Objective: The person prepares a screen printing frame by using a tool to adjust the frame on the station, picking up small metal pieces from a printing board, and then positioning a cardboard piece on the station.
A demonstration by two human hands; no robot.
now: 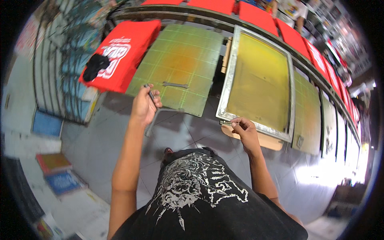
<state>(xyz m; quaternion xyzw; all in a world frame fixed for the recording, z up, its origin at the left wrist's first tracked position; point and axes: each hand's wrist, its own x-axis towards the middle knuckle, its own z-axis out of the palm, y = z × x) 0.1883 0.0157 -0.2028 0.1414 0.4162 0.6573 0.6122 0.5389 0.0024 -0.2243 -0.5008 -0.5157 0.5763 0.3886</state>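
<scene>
My left hand (146, 105) is closed around a short dark metal tool (151, 95), whose exact kind I cannot make out. It is by the near edge of a green board (180, 52) marked with a light grid. An open-end wrench (175, 85) lies flat on that board. To the right, a screen-printing frame (291, 80) with a pale metal rim and yellow mesh lies over another board. My right hand (246, 134) pinches a small bolt-like metal piece (225, 122) at the frame's near left corner.
A red printed shirt (128, 44) covers the board at left, with a black cloth (96, 67) on it. More red shirts (258, 18) line the far row. Another green board (307, 108) stands right of the frame. Window bars (54, 76) rise at left.
</scene>
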